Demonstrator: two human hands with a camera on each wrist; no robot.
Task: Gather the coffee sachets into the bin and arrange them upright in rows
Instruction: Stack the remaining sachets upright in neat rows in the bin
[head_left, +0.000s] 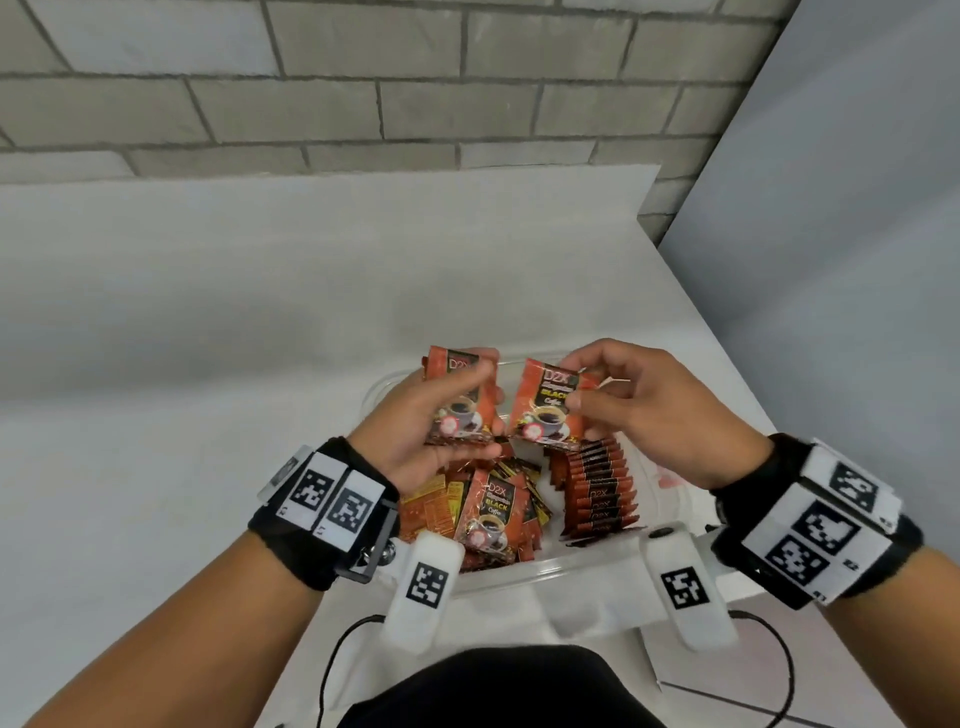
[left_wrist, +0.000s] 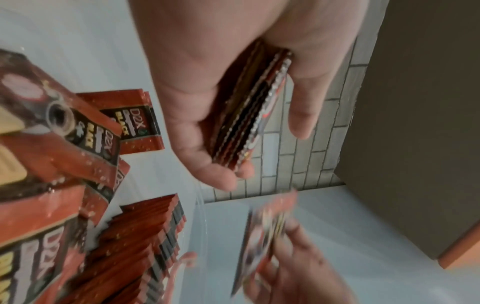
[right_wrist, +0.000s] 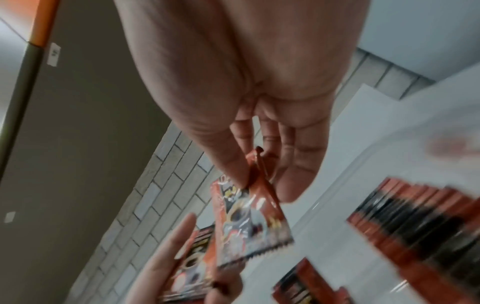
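Left hand (head_left: 415, 415) clamps a small stack of sachets (left_wrist: 249, 115), right hand (head_left: 623, 410) pinches one sachet (head_left: 545, 405) above the clear bin (head_left: 545, 569), upright row (head_left: 597, 488) inside at right, apparently beside loose sachets (head_left: 488, 512).

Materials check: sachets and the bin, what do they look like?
Sachets: likely glossy printed foil-laminate film; silvery crimped edges show in the stack that the left hand holds, and glare spots on the print. Bin: looks like clear, smooth rigid plastic; the white table shows through its wall.
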